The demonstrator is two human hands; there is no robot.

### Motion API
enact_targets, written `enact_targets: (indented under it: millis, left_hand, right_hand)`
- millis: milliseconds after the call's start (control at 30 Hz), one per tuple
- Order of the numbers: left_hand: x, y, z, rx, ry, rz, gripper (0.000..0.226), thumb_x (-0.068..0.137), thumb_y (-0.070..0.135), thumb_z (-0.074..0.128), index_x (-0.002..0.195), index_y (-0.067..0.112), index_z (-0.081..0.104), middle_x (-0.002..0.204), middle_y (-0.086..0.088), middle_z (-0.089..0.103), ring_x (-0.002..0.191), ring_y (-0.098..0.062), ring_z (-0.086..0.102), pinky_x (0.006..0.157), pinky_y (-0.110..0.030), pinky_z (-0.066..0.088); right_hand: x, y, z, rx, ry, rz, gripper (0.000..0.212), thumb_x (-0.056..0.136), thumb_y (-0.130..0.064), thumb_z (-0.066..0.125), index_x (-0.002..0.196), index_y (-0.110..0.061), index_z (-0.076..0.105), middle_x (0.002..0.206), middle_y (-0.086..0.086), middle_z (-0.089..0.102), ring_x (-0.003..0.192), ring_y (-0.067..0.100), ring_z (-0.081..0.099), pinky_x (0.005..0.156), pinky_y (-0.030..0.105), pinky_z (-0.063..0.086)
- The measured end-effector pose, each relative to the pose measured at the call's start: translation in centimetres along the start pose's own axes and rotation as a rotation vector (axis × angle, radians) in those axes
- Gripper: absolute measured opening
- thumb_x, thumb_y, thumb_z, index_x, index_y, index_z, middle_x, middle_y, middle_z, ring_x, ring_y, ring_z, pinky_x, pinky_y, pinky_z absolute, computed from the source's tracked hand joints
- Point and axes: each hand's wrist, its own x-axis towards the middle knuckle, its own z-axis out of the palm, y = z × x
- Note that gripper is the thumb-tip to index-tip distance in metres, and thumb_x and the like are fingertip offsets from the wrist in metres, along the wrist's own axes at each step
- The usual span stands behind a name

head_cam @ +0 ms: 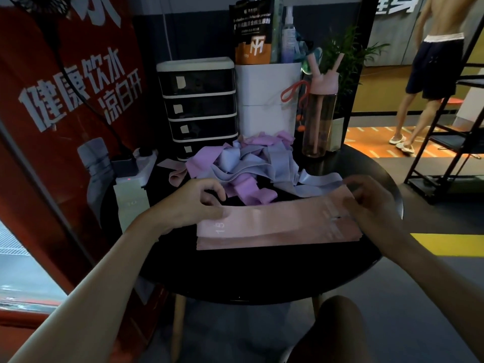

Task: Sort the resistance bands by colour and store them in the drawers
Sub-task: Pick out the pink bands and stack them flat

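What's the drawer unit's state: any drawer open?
Shut. All four fronts of the drawer unit sit flush, none pulled out; the lowest is partly hidden behind the band pile.

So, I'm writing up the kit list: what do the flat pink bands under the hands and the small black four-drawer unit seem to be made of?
The flat pink bands look like thin matte latex or rubber, fabric not excluded: they lie limp and flat, with a printed 15. The small black four-drawer unit looks like plastic: glossy dark fronts between white ledges.
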Motion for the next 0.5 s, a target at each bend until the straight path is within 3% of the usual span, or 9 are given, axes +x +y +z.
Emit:
enact_targets:
  millis: [100, 167, 233, 367, 500]
  left_hand:
    - [-0.3, -0.6, 0.1, -0.037, -0.014, -0.002, 0.022, 0.082, 0.002, 0.077, 0.098, 0.013, 0.065, 0.088, -0.010, 0.073, 0.074, -0.013, 0.066, 0.072, -0.024, 0.053]
    - [-0.4, -0.9, 0.2, -0.030, 0.023, 0.001, 0.022, 0.083, -0.001, 0.075, 0.096, 0.014, 0.065, 0.083, -0.009, 0.070, 0.070, -0.013, 0.064, 0.065, -0.020, 0.052]
    - [-0.5, -1.2, 0.3, -0.033, 0.061, 0.009, 0.021, 0.084, 0.000, 0.075, 0.096, 0.014, 0.064, 0.082, -0.011, 0.069, 0.067, -0.012, 0.063, 0.062, -0.018, 0.051]
    - [-0.9, -1.5, 0.7, 0.011, 0.095, 0.033, 0.020, 0.085, 0.002, 0.074, 0.099, 0.014, 0.065, 0.088, -0.012, 0.071, 0.072, -0.012, 0.067, 0.064, -0.015, 0.052]
    - [-1.5, -1.9, 1.1, 0.250, 0.094, 0.064, 0.017, 0.089, 0.013, 0.070, 0.097, 0.027, 0.064, 0.094, 0.000, 0.069, 0.073, -0.017, 0.065, 0.066, -0.025, 0.053]
  right_hand:
    - [-1.0, 1.0, 0.1, -0.013, -0.029, 0.025, 0.036, 0.089, 0.004, 0.056, 0.113, -0.021, 0.064, 0.074, 0.005, 0.058, 0.065, 0.011, 0.057, 0.058, 0.019, 0.045]
    - [-1.4, 1.5, 0.3, -0.023, -0.024, 0.053, 0.036, 0.090, 0.003, 0.054, 0.116, -0.020, 0.064, 0.077, 0.004, 0.058, 0.073, 0.019, 0.061, 0.062, 0.028, 0.048]
    - [-1.6, 2.0, 0.4, -0.025, -0.003, 0.070, 0.034, 0.090, 0.001, 0.057, 0.116, -0.018, 0.064, 0.079, 0.005, 0.058, 0.075, 0.022, 0.059, 0.062, 0.028, 0.046]
    - [-1.7, 2.4, 0.5, -0.015, 0.048, 0.072, 0.029, 0.088, -0.001, 0.060, 0.111, -0.019, 0.064, 0.078, 0.004, 0.058, 0.071, 0.016, 0.056, 0.061, 0.023, 0.043]
    - [-1.5, 3.1, 0.6, -0.108, 0.013, 0.065, 0.029, 0.086, -0.003, 0.062, 0.110, -0.018, 0.062, 0.079, 0.001, 0.057, 0.079, 0.021, 0.054, 0.071, 0.033, 0.043]
